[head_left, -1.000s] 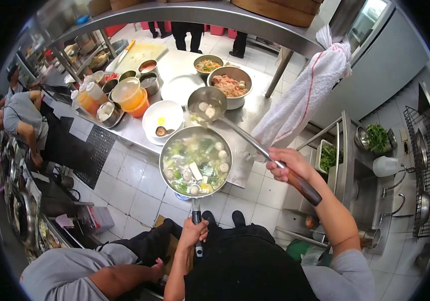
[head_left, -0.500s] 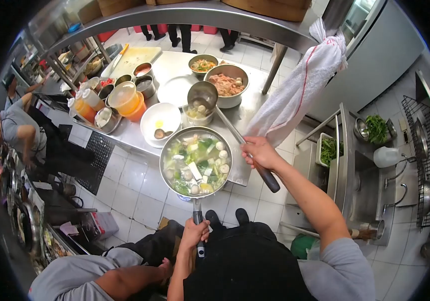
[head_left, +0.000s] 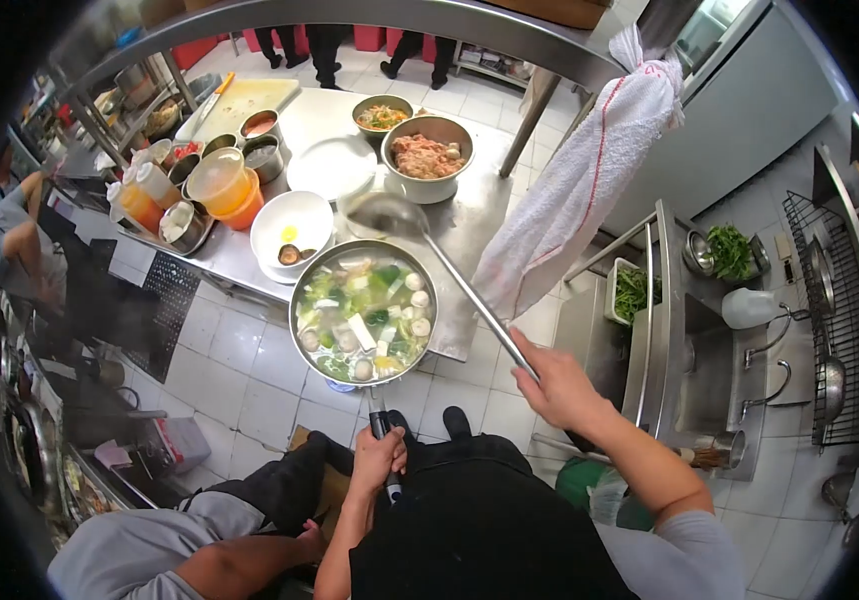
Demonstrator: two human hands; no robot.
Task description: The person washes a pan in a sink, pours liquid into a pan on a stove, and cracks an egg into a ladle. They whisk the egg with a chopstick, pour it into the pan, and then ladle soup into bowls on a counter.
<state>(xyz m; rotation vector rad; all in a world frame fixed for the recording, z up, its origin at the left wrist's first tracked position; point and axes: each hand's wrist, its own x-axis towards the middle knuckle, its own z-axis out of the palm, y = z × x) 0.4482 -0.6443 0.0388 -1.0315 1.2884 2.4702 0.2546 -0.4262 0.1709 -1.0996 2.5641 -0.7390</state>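
My left hand [head_left: 379, 460] is wrapped round the black handle of a pan [head_left: 363, 312] of soup with mushrooms, white cubes and green leaves. My right hand [head_left: 555, 382] grips the long handle of a ladle [head_left: 387, 214]. The ladle's bowl, blurred, hangs just beyond the pan's far rim, partly hiding a small container behind it. Left of the ladle sits a white bowl [head_left: 292, 228] with something yellow and brown mushroom pieces. Behind it lies a white plate [head_left: 331, 168]. A metal bowl of raw meat [head_left: 427, 157] stands past the ladle.
A steel worktable [head_left: 459, 300] holds sauce tubs [head_left: 226, 186], squeeze bottles and a cutting board [head_left: 239, 107] with a knife. A white towel [head_left: 585, 180] hangs at the right, near a sink [head_left: 701, 345]. A co-worker's arm [head_left: 249, 568] is close at lower left; others stand farther off.
The ladle's bowl has tilted and moved over beside the pan's far rim. My right hand has shifted nearer and lower along with it. The whole view has turned, moving the table left.
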